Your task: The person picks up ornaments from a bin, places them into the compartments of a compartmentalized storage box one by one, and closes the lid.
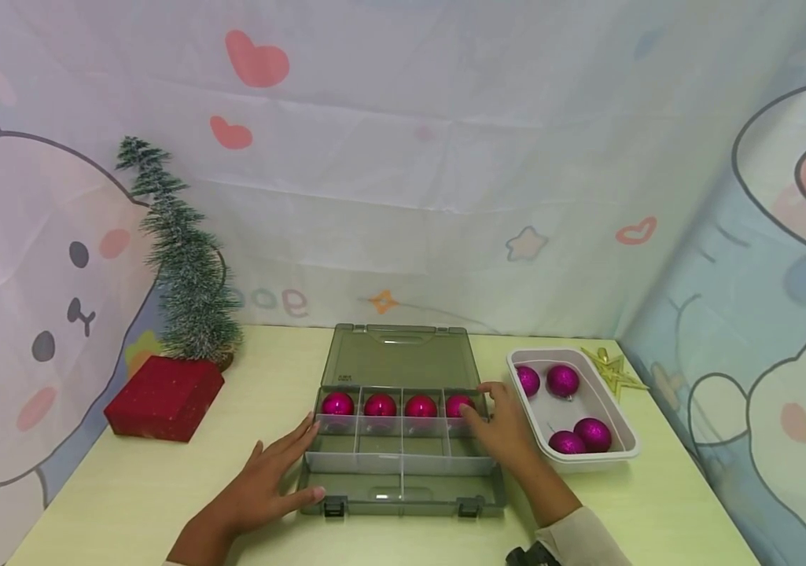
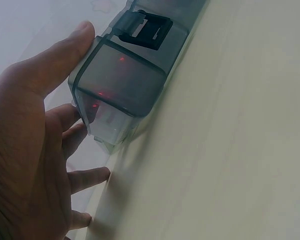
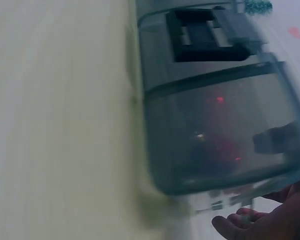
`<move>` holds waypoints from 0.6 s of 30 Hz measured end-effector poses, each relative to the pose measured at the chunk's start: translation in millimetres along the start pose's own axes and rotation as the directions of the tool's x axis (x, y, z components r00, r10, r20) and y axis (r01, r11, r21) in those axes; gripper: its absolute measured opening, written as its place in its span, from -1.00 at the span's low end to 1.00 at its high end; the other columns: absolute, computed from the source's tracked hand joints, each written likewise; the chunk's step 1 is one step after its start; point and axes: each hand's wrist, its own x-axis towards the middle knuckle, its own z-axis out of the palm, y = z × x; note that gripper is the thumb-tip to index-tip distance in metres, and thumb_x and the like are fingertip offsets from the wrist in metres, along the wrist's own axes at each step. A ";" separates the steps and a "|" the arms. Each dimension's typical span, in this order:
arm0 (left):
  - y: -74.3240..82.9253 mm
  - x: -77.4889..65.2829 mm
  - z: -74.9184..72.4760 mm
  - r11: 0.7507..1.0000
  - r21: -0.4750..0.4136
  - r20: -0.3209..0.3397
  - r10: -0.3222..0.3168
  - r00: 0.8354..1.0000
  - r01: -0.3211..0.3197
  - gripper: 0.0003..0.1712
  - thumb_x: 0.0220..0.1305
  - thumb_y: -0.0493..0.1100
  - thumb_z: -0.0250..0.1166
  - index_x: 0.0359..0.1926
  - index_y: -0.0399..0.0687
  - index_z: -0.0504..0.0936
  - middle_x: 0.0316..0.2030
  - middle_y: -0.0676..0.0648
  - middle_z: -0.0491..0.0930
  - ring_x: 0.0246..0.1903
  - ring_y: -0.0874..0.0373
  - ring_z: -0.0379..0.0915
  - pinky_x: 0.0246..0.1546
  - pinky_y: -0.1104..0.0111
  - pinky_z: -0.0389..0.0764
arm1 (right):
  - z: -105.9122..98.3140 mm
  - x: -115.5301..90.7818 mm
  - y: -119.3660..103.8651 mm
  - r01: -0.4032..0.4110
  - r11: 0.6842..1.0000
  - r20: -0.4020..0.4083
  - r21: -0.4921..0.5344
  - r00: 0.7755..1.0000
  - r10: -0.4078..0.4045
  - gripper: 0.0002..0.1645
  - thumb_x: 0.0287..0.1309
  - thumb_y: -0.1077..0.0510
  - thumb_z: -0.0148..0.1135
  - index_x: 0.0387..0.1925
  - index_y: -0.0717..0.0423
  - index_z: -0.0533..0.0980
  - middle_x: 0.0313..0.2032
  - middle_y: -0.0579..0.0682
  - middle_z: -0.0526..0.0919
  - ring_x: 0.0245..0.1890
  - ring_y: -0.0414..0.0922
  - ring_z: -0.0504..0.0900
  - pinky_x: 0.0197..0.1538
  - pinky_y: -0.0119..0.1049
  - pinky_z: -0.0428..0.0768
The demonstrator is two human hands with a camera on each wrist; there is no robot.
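A transparent grey divided organizer box (image 1: 403, 487) lies on the table with its lid (image 1: 399, 358) laid back. Shiny magenta Christmas balls (image 1: 380, 405) sit one each in the compartments of its back row. My left hand (image 1: 264, 479) rests along the box's left side, fingers extended and thumb near the front corner; the left wrist view shows this from the side. At the right end is my right hand (image 1: 509, 428), its thumb over the rightmost ball (image 1: 458, 405) and its index finger by the box's back right edge. Its other fingers are outside the wall.
Right of the box stands a white tub (image 1: 629, 450) with several glittery purple balls (image 1: 562, 380). A gold star (image 1: 612, 371) lies behind it. At the left are a red box (image 1: 164, 398) and a small frosted Christmas tree (image 1: 193, 283). A printed cloth (image 1: 403, 196) hangs behind the table.
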 end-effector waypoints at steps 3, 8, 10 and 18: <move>0.5 -0.3 -0.5 1.000 -0.007 0.003 -0.005 1.000 0.005 0.08 0.40 0.27 0.43 0.75 0.05 0.18 0.76 -0.12 0.09 0.66 -0.39 0.16 0.31 -0.80 -0.10 | -8.8 1.4 -6.5 -0.011 0.999 0.021 0.042 1.000 0.010 -0.43 0.43 0.06 0.44 0.27 0.33 0.53 0.30 0.37 0.52 0.38 0.35 0.53 0.31 0.26 0.67; 2.7 -0.7 -1.4 1.000 -0.020 0.005 -0.009 1.000 0.010 0.08 0.40 0.26 0.43 0.74 0.02 0.19 0.75 -0.14 0.09 0.66 -0.40 0.14 0.32 -0.79 -0.12 | -29.1 4.3 -14.6 -0.006 0.992 0.025 0.126 1.000 0.003 -0.43 0.46 0.09 0.42 0.32 0.32 0.51 0.36 0.33 0.45 0.47 0.34 0.45 0.37 0.25 0.66; 3.3 -0.5 -1.6 1.000 -0.017 0.005 -0.008 1.000 0.008 0.08 0.40 0.26 0.42 0.74 0.02 0.19 0.75 -0.15 0.09 0.66 -0.40 0.15 0.32 -0.79 -0.11 | -36.7 6.1 -14.6 -0.001 0.990 0.014 0.142 1.000 -0.001 -0.45 0.48 0.11 0.41 0.33 0.30 0.50 0.38 0.32 0.45 0.48 0.33 0.44 0.38 0.25 0.65; 1.2 -0.5 -1.0 1.000 0.015 -0.007 0.005 1.000 -0.005 0.08 0.40 0.29 0.42 0.74 0.03 0.20 0.74 -0.14 0.12 0.64 -0.38 0.19 0.31 -0.79 -0.04 | -61.5 17.0 -4.1 0.050 0.992 -0.030 0.117 0.998 -0.046 -0.49 0.47 0.17 0.41 0.31 0.32 0.54 0.36 0.30 0.52 0.37 0.29 0.54 0.30 0.21 0.71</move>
